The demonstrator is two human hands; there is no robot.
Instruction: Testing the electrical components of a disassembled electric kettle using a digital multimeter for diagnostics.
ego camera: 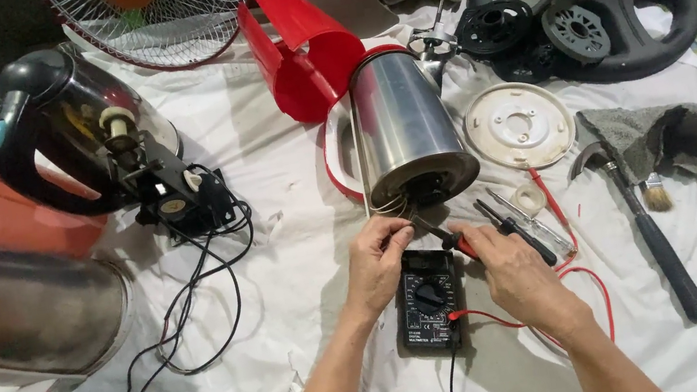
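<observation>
A steel kettle body lies on its side on the white cloth, its open base facing me with bare wires sticking out. My left hand pinches a thin black probe at those wires under the base. My right hand grips the red probe, its tip pointed at the same spot. A black multimeter lies flat between my two wrists, with red and black leads running from its lower end.
A black-handled screwdriver, a hammer, a small brush and a grey rag lie to the right. A white round plate, a red kettle shell, a steering wheel, a fan motor with cord and other kettles surround them.
</observation>
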